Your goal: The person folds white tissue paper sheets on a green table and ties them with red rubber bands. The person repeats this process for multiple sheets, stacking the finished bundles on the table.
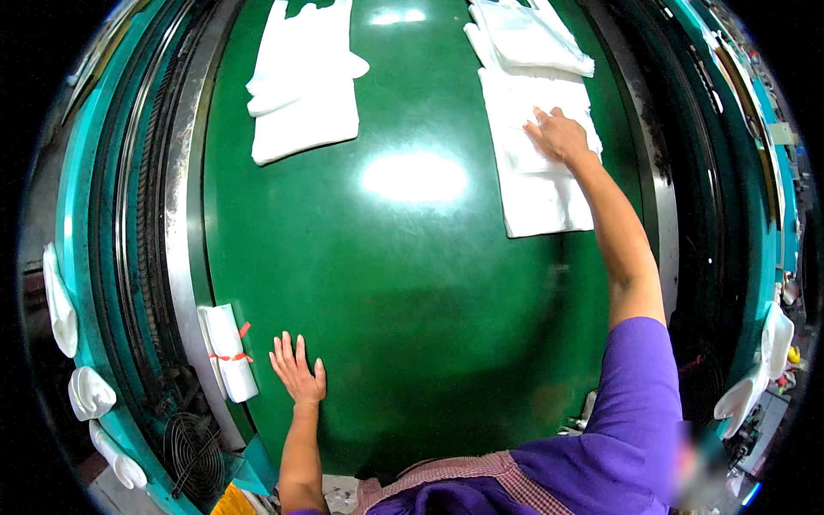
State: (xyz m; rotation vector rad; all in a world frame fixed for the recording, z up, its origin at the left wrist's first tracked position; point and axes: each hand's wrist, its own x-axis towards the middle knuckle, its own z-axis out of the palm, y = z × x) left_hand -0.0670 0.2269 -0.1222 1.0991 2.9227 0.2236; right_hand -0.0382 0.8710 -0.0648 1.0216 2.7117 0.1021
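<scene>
My right hand [560,137] reaches out to the far right and rests on a stack of white plastic bags [545,206], its fingers apart and pressing on the upper sheets. More white bags [528,34] lie folded over the far end of this stack. My left hand [299,373] lies flat at the near left of the green belt surface [395,283], fingers spread and holding nothing. Just left of it is a rolled white bundle [232,356] tied with a red strip. A second stack of white bags with handle cut-outs [305,129] lies at the far left.
Metal rails [176,215] edge the green surface on both sides, with dark machine channels beyond them. A round wire fan guard [193,455] sits at the lower left. White rolls [93,393] rest along the outer left ledge, and other white rolls [745,396] along the right.
</scene>
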